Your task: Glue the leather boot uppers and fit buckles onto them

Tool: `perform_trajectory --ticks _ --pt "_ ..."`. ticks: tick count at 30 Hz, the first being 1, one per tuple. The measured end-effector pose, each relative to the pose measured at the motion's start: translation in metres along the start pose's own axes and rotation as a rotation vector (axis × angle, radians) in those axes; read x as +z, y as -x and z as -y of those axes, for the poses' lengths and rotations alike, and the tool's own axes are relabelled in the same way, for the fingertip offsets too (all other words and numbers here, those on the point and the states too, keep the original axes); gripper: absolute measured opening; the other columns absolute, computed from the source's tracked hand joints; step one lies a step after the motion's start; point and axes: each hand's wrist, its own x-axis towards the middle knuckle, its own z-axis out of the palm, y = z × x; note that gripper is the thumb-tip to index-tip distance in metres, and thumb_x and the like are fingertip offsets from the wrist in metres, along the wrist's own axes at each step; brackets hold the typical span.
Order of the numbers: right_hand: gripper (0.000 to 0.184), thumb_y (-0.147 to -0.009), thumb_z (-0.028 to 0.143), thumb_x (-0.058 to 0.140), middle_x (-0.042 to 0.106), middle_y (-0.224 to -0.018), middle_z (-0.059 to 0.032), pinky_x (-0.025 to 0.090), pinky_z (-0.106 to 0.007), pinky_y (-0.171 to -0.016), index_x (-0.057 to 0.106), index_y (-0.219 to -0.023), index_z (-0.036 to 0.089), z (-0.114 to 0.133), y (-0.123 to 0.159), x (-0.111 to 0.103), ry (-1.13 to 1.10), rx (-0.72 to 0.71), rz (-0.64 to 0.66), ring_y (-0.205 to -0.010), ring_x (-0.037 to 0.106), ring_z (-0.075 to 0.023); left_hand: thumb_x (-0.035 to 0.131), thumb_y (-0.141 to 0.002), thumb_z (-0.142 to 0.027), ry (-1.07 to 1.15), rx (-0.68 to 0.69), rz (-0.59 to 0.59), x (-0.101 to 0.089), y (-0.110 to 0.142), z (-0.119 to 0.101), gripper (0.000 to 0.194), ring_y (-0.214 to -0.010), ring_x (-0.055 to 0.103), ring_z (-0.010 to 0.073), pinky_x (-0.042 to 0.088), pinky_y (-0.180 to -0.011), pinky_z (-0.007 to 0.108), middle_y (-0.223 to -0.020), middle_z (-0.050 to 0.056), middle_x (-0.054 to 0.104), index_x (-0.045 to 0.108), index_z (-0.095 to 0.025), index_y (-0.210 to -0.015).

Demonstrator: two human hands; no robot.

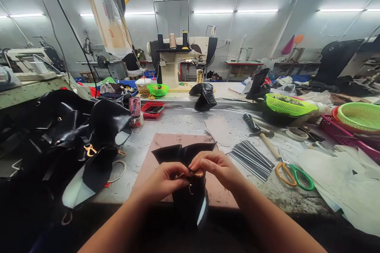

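Note:
A black leather boot upper stands over the front edge of the bench, its top spreading into two points. Above it, my left hand is closed, thumb and fingers pinching a thin black strap. My right hand also pinches this strap from the other side, fingertips close to the left ones. A gold-coloured metal fitting shows under the right fingertips; its exact shape is partly hidden. Just below the hands, a small metal loop sits on the leather.
A pinkish board lies under the work. Black leather pieces with gold-coloured clasps are heaped at left. To the right are dark strips, a hammer, scissors and a green basket. A sewing machine stands behind.

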Motion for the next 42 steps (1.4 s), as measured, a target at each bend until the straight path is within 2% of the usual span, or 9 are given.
perform_trajectory --ticks 4,8,12,16,20,27,32,36,42 --pt "0.014 -0.066 0.027 0.070 0.062 -0.073 -0.0013 0.045 -0.023 -0.056 0.068 -0.075 0.016 -0.005 0.001 -0.003 -0.065 0.078 -0.030 -0.062 0.057 -0.0102 0.060 -0.065 -0.016 -0.026 0.024 0.018 0.002 0.001 -0.002 0.011 -0.070 0.059 0.0145 0.046 -0.065 0.024 -0.077 0.003 0.067 0.065 -0.015 -0.076" --pt "0.011 -0.062 0.019 0.071 0.060 -0.064 0.0024 0.046 -0.022 -0.055 0.066 -0.072 0.018 -0.010 0.004 0.006 -0.041 0.088 -0.265 -0.058 0.057 -0.0097 0.058 -0.065 -0.015 -0.082 0.047 0.025 0.003 0.001 -0.006 0.013 -0.067 0.058 0.0131 0.045 -0.061 0.022 -0.072 0.002 0.066 0.066 -0.015 -0.076" --pt "0.015 -0.060 0.018 0.070 0.062 -0.073 0.0010 0.049 -0.025 -0.059 0.066 -0.075 0.019 -0.009 0.008 0.016 0.050 0.074 -0.425 -0.063 0.061 -0.0124 0.059 -0.065 -0.015 -0.069 0.035 0.015 0.004 0.001 -0.008 0.014 -0.067 0.057 0.0134 0.045 -0.062 0.023 -0.071 0.002 0.065 0.066 -0.015 -0.076" --pt "0.017 -0.061 0.020 0.069 0.065 -0.074 -0.0005 0.049 -0.027 -0.061 0.068 -0.078 0.019 -0.006 0.011 0.015 0.023 0.166 -0.372 -0.065 0.062 -0.0142 0.061 -0.064 -0.019 -0.035 -0.017 -0.035 0.005 0.001 -0.008 0.012 -0.064 0.055 0.0130 0.044 -0.062 0.024 -0.069 0.002 0.063 0.065 -0.015 -0.075" --pt "0.010 -0.065 0.021 0.065 0.065 -0.074 -0.0019 0.047 -0.029 -0.067 0.071 -0.074 0.018 -0.008 0.010 0.008 0.022 0.212 -0.217 -0.071 0.060 -0.0149 0.063 -0.064 -0.021 0.007 -0.020 -0.055 0.005 -0.001 -0.005 0.013 -0.063 0.051 0.0109 0.041 -0.060 0.023 -0.066 -0.001 0.057 0.060 -0.015 -0.075" --pt "0.012 -0.070 0.019 0.061 0.063 -0.075 -0.0016 0.047 -0.029 -0.069 0.070 -0.078 0.020 -0.006 0.013 0.011 0.175 0.142 -0.232 -0.074 0.060 -0.0152 0.064 -0.066 -0.020 0.021 0.017 -0.070 0.005 -0.003 0.001 0.013 -0.066 0.048 0.0098 0.039 -0.064 0.023 -0.069 -0.002 0.053 0.056 -0.015 -0.076" --pt "0.018 -0.066 0.014 0.065 0.066 -0.075 -0.0009 0.049 -0.027 -0.065 0.067 -0.083 0.021 -0.004 0.019 0.010 0.246 0.059 -0.204 -0.071 0.060 -0.0146 0.069 -0.064 -0.025 0.113 -0.059 -0.056 0.003 -0.003 0.001 0.034 -0.063 0.048 0.0102 0.038 -0.060 0.023 -0.066 -0.002 0.055 0.059 -0.015 -0.095" --pt "0.020 -0.066 0.008 0.065 0.067 -0.081 -0.0027 0.050 -0.028 -0.068 0.068 -0.081 0.021 -0.006 0.020 0.008 0.378 -0.034 -0.136 -0.076 0.062 -0.0155 0.073 -0.060 -0.028 0.165 -0.112 -0.008 0.000 -0.005 0.005 0.040 -0.065 0.051 0.0114 0.040 -0.062 0.024 -0.073 0.002 0.060 0.063 -0.013 -0.096" --pt "0.019 -0.070 0.011 0.063 0.066 -0.084 -0.0030 0.051 -0.029 -0.072 0.064 -0.086 0.021 -0.012 0.025 0.008 0.388 -0.136 -0.052 -0.078 0.063 -0.0158 0.072 -0.063 -0.030 0.189 -0.113 0.131 -0.006 -0.006 0.008 0.038 -0.067 0.054 0.0122 0.041 -0.065 0.025 -0.074 0.002 0.064 0.065 -0.015 -0.097"
